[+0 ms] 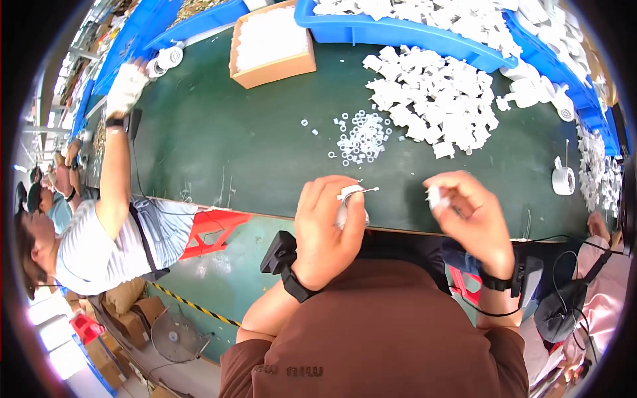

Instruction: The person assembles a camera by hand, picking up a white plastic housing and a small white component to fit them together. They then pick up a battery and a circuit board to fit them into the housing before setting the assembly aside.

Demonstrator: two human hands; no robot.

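Note:
My left hand (322, 229) is closed around a white plastic part (350, 192), near the front edge of the green table. A thin pin or wire end sticks out of this part to the right; my fingers hide most of the rest. Off to its right, my right hand (478, 219) pinches a small white plastic piece (434, 197) between thumb and fingers. The two hands are apart. Beyond them lie a small heap of white rings (361, 138) and a larger heap of white plastic pieces (438, 99).
A cardboard box (279, 71) of white parts and a blue bin (405, 34) heaped with white pieces stand at the back. One white round part with a thin stem (563, 179) sits at the right. At the left, a co-worker's gloved hand (126, 89) reaches over the table (199, 132).

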